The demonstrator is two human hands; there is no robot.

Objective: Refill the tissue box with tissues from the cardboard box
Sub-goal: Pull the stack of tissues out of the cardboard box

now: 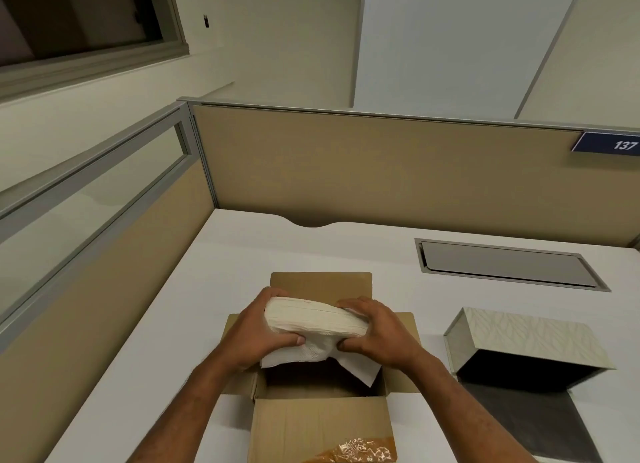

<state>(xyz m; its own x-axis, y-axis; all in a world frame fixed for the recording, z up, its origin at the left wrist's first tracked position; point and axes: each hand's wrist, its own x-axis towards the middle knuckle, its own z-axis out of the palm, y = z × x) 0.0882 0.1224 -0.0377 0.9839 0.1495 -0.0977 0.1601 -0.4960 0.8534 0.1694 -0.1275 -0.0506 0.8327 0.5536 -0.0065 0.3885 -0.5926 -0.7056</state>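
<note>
Tissues lifted out, tissue box not yet filled.

The left hand and right hand are closed on the tissues, held above the open cardboard box; the tissue box is seen open and empty-looking on the table, to the right.

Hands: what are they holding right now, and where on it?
Both hold the tissue stack above the cardboard box: left hand at its left end, right hand at its right.
</note>
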